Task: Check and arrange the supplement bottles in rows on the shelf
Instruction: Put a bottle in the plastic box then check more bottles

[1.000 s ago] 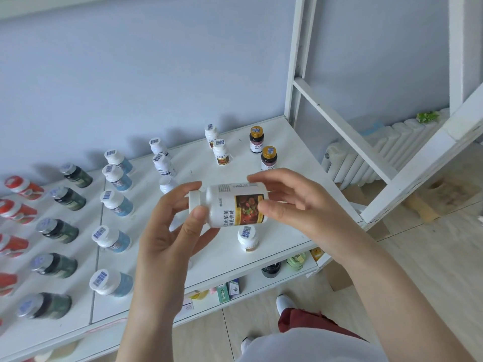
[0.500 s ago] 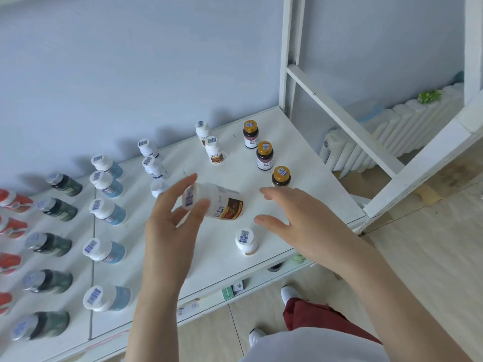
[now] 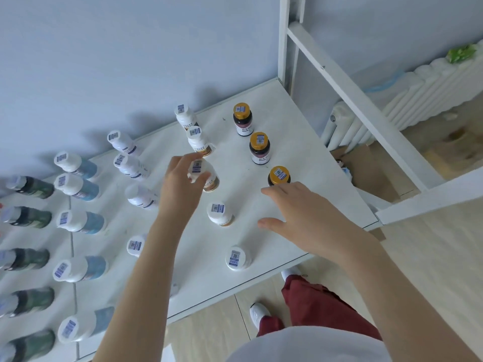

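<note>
Your left hand curls round the top of the white bottle, thumb and fingers pinching it as it stands upright on the shelf, third in its column; opaque walls, so the contents don't show. Your right hand hangs open, fingers spread, just beside the nearest gold-capped bottle; its cap bears a barcode sticker, and label print is too small to read.

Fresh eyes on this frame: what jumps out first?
The left hand grips a white bottle by its cap, mid-shelf. The right hand is spread open next to the nearest gold-capped bottle. Rows of blue bottles and dark green bottles fill the shelf at left.
</note>
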